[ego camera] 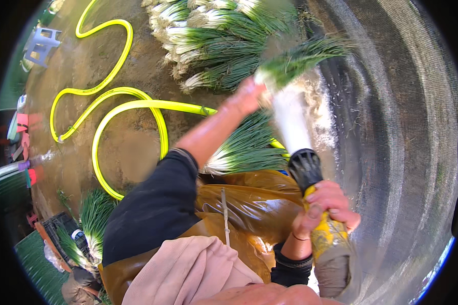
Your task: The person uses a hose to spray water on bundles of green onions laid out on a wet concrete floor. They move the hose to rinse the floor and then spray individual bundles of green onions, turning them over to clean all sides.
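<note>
A bunch of green onions (pixel 303 61), blurred by motion, is in the grip of my left hand (pixel 253 93), its white ends at my fingers and its green tops pointing right. My right hand (pixel 332 207) is wrapped around a yellow spray nozzle (pixel 324 232) with a black tip (pixel 306 167). From that tip a wide white jet of water (pixel 292 118) shoots up against the bunch's underside. Below my left forearm lies another bunch of green onions (pixel 248 148). Beyond my left hand is a large pile of onion bunches (pixel 213 42).
A yellow hose (pixel 114 105) loops over the wet brown floor (pixel 126 152) at left. Dark wet mesh (pixel 397 152) spans the right side. A plastic stool (pixel 42 45) stands far left. More green onions (pixel 95 217) and part of another person (pixel 78 286) are at lower left.
</note>
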Demonstrator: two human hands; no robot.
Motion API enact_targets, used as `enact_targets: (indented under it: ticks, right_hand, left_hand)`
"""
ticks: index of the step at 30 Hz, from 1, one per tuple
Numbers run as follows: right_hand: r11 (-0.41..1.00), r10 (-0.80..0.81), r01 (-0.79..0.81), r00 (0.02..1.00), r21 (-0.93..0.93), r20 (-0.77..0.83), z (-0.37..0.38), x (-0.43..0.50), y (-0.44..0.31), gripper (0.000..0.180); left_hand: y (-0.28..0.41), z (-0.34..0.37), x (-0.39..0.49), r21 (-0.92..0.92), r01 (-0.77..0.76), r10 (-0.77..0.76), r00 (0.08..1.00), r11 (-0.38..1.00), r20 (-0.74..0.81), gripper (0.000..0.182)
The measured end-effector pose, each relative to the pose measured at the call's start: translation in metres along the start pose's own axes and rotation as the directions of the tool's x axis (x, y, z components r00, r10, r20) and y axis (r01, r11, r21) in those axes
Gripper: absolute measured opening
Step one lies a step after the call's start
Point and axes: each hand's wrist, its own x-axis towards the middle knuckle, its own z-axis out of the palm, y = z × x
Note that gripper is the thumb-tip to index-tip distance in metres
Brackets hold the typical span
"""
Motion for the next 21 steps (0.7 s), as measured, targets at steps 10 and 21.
enact_targets:
  ticks: [10,21]
  right_hand:
    - [0.996,0.006,0.002,0.996,0.090,-0.091,-0.027,-0.032,0.053,0.028]
    - [0.994,0.041,-0.029,0.993,0.103,-0.114,-0.007,-0.011,0.019,0.039]
  left_hand:
    - [-0.099,0.055,-0.033,0.532,0.234,-0.190,0.972,0.813,-0.138,0.042]
    - [-0.114,0.021,0.003,-0.351,0.341,-0.280,0.936,0.872,0.214,0.039]
